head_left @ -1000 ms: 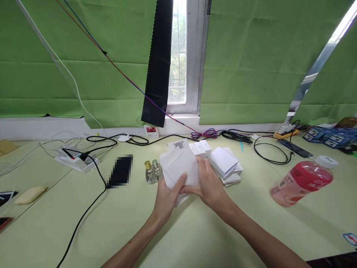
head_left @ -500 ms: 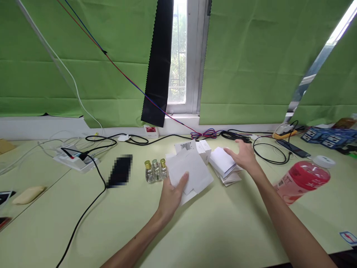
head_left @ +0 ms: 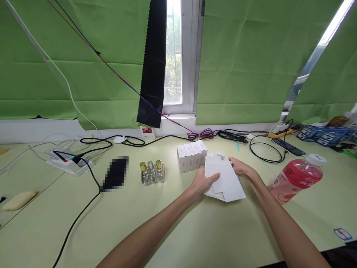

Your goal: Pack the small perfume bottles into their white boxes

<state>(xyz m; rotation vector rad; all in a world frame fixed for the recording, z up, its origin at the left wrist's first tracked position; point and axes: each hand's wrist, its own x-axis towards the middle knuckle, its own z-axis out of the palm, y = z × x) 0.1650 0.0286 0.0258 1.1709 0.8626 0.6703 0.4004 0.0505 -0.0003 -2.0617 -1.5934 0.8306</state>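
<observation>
Head camera view over a pale green desk [head_left: 178,230] below a window hung with green cloth. Near the middle of the picture, slightly toward 3 o'clock, both bare hands meet on a stack of flat white cartons [head_left: 224,178] lying low over the desk. The left hand [head_left: 201,183] grips the stack's 9 o'clock edge, thumb curled over the top sheet and the other fingers tucked beneath. The right hand [head_left: 242,169] sits at the stack's 2 o'clock corner, fingers bent around the edge and partly hidden behind the card, so how tightly it holds cannot be told. Just beyond the stack, toward 11 o'clock, four small white boxes [head_left: 192,157] stand upright, side by side and touching. Further toward 9 o'clock, three small glass bottles [head_left: 152,172] with gold and silver caps stand close together. At 3 o'clock from the hands, a red drink bottle [head_left: 296,178] with a white cap lies on its side. Black cables trail along the desk's far edge
</observation>
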